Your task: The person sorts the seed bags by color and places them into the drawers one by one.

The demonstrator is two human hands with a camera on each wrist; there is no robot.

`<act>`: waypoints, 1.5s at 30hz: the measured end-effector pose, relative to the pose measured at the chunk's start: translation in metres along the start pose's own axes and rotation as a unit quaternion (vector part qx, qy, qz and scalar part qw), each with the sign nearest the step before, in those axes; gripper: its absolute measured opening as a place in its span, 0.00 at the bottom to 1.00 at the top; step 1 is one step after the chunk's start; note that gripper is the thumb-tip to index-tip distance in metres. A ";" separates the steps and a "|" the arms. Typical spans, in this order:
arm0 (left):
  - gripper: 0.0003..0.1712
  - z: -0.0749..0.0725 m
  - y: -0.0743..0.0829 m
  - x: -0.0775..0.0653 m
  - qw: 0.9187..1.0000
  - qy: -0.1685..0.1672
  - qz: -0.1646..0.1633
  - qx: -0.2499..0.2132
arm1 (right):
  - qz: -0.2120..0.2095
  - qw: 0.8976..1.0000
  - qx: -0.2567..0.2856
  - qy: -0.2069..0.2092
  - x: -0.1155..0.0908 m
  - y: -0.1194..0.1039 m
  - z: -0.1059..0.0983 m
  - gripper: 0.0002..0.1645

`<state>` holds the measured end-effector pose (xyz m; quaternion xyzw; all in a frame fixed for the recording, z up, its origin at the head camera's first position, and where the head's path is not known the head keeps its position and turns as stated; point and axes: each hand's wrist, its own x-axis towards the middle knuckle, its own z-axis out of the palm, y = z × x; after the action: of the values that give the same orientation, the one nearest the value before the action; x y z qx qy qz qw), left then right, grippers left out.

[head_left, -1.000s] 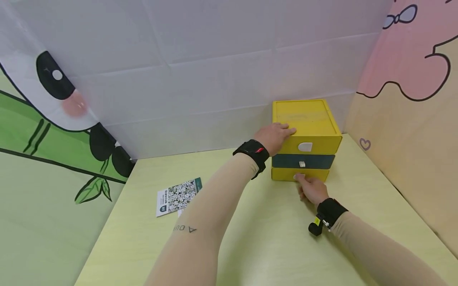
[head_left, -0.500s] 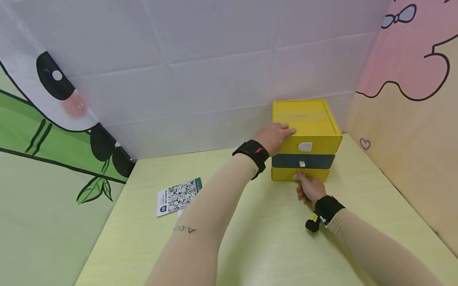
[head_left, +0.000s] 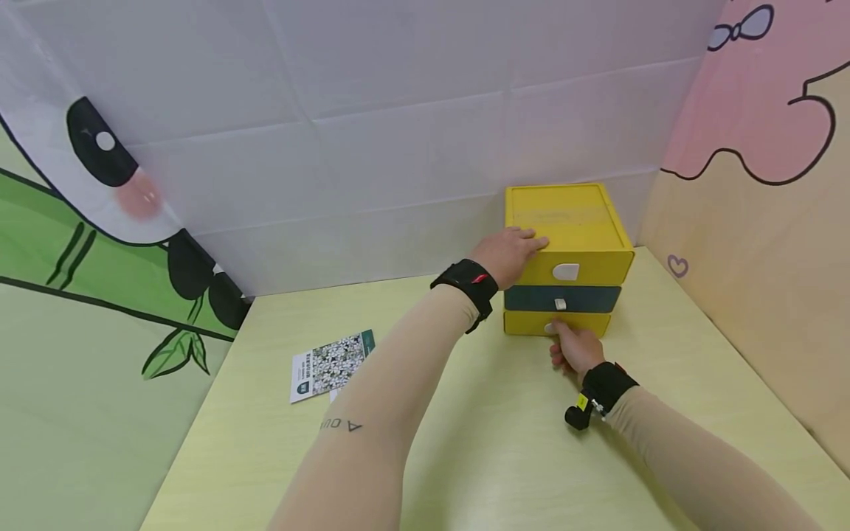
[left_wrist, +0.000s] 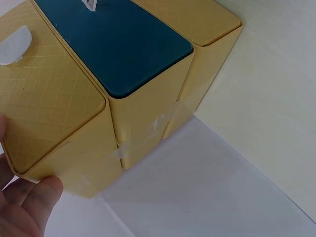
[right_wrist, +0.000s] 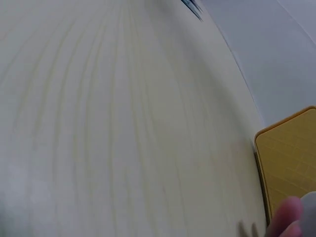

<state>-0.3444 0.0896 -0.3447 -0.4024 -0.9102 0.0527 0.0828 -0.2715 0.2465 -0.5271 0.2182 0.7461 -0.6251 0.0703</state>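
Observation:
A drawer box [head_left: 564,221] stands at the back right, with two yellow drawers and a dark teal drawer [head_left: 541,299] between them. My left hand [head_left: 507,254] rests on its top left front corner, fingers lying over the yellow top. In the left wrist view, fingertips [left_wrist: 47,190] touch the box's side near the upper edge. Low at the front, my right hand [head_left: 578,350] pinches the white tab [head_left: 550,328] on the bottom yellow drawer [head_left: 521,323]. Its curled fingers are partly hidden. All the drawers sit flush in the box.
A booklet [head_left: 332,366] with a black-and-white picture lies left of my left forearm, partly covered by it. The pale table [head_left: 478,457] meets a white cloth wall [head_left: 372,243] behind the box and a printed wall [head_left: 744,295] at the right.
My right hand has shifted slightly left at the bottom drawer, its wristband moving left and up a little. The left hand stays on the box, and the drawers look unchanged.

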 end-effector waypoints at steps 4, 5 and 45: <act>0.23 -0.001 -0.001 0.000 1.000 0.002 0.003 0.003 | 0.008 1.000 0.020 0.007 0.001 0.000 0.000 0.32; 0.23 -0.001 -0.001 0.000 1.000 0.001 0.003 0.005 | 0.010 1.000 0.023 0.008 0.001 0.000 0.000 0.32; 0.23 0.003 0.001 0.000 1.000 0.013 -0.009 -0.013 | 0.025 0.998 0.013 -0.050 -0.047 0.016 -0.003 0.27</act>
<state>-0.3440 0.0900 -0.3475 -0.3960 -0.9132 0.0346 0.0896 -0.2226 0.2403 -0.5237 0.2063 0.7276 -0.6430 0.1208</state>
